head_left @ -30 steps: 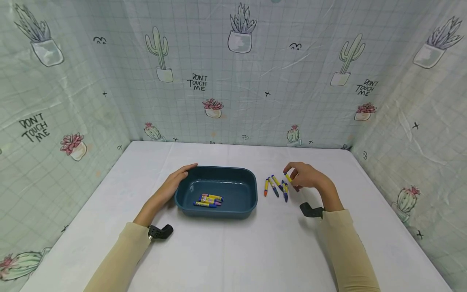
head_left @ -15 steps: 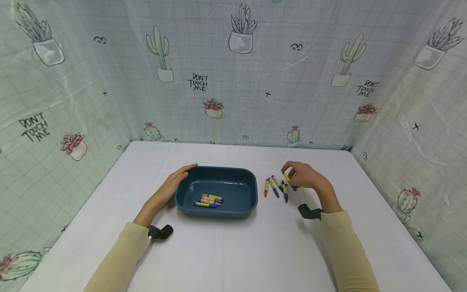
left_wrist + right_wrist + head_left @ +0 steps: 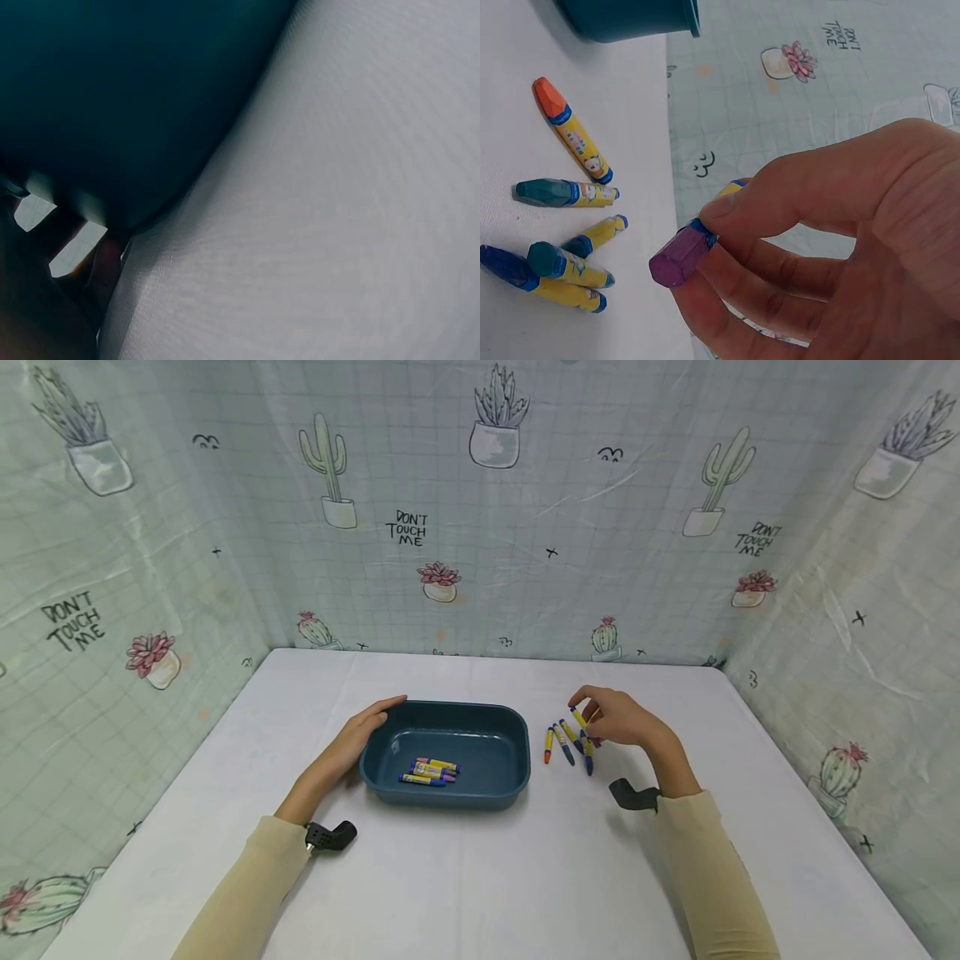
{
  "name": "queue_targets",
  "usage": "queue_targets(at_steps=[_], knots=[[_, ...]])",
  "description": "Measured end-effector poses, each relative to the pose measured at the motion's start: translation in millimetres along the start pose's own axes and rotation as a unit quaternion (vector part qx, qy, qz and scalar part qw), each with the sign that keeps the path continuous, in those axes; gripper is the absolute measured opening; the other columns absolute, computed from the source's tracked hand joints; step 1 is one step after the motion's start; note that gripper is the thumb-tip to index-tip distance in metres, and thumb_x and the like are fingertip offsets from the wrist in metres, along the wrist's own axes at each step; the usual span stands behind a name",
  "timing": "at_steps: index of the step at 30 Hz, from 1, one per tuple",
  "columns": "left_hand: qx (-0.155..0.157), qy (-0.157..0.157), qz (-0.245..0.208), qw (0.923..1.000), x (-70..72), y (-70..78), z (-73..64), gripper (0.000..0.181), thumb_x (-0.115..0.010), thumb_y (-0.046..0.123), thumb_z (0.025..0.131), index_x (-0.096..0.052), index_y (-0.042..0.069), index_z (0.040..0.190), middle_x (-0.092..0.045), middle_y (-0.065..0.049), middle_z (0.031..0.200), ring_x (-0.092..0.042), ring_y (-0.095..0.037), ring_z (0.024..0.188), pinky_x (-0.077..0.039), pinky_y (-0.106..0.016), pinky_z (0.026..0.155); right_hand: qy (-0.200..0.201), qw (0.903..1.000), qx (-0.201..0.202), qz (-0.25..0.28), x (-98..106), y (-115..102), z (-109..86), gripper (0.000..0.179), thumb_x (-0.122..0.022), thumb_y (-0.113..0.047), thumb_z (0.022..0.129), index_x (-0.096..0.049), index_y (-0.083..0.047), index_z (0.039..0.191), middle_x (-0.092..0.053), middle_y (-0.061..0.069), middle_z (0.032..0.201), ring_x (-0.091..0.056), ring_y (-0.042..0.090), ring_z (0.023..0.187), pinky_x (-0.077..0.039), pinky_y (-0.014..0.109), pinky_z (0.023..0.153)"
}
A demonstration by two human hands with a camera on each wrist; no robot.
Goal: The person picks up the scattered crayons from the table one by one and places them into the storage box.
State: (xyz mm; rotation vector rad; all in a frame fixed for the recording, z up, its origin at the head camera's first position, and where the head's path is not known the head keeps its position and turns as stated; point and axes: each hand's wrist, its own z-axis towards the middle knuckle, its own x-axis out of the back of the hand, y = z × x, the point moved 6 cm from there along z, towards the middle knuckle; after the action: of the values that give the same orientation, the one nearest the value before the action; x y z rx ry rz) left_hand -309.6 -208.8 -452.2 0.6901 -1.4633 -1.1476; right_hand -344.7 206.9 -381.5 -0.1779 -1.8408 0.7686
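Note:
My right hand (image 3: pixel 618 717) pinches a purple crayon (image 3: pixel 684 255) with a yellow wrapper between thumb and fingers, raised over the loose crayons. On the cloth below lie an orange crayon (image 3: pixel 574 131), a green crayon (image 3: pixel 562 193) and several more dark-tipped ones, two of them crossed. My left hand (image 3: pixel 348 742) rests against the left side of a dark teal tray (image 3: pixel 487 799), its fingers reaching along the back left corner. Inside the tray, several yellow-wrapped crayons (image 3: pixel 431 771) lie in a small cluster. In the left wrist view the tray wall hides part of the left fingers.
A white cloth (image 3: pixel 480 877) covers the table. Fabric walls (image 3: pixel 480 543) printed with cacti and lettering stand at the back and both sides. A black wrist camera (image 3: pixel 332 836) juts from the left wrist, and another (image 3: pixel 633 794) from the right.
My right hand has shifted left and slightly up with the pinched crayon, now above the loose crayons. The left hand and the tray have stayed in place.

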Motion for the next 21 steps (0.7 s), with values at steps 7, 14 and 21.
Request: queue_targets(at_steps=[7,14,21], knots=[[-0.003,-0.002,-0.006,1.0000,0.1,0.6,0.4,0.047,-0.029,0.027,0.114,-0.040,0.022,0.160,-0.033,-0.006,0.170,-0.022,-0.034,0.160,-0.014,-0.062,0.129,-0.003,0.9995,0.031,0.008,-2.9,-10.5,1.3,0.048,-0.062,0.000,0.089,-0.058,-0.005,0.137,-0.067,0.024,0.122,-0.069,0.027,0.096,-0.061,0.036,0.079],[-0.008,-0.002,-0.003,1.0000,0.4,1.0,1.5,0.047,-0.029,0.027,0.115,-0.040,0.021,0.160,-0.033,-0.005,0.169,-0.022,-0.033,0.160,-0.014,-0.062,0.130,-0.003,0.9966,0.082,-0.002,-2.7,-22.8,4.4,0.047,-0.062,-0.002,0.089,-0.060,-0.010,0.135,-0.069,0.019,0.120,-0.066,0.031,0.110,-0.060,0.044,0.088],[-0.006,-0.002,0.000,1.0000,0.5,0.9,0.8,0.047,-0.028,0.027,0.115,-0.040,0.021,0.160,-0.033,-0.006,0.169,-0.022,-0.033,0.160,-0.014,-0.062,0.129,-0.010,0.9932,0.116,-0.002,0.8,-45.3,8.8,0.046,-0.061,-0.001,0.090,-0.061,-0.012,0.135,-0.070,0.017,0.119,-0.067,0.030,0.111,-0.058,0.048,0.094]])
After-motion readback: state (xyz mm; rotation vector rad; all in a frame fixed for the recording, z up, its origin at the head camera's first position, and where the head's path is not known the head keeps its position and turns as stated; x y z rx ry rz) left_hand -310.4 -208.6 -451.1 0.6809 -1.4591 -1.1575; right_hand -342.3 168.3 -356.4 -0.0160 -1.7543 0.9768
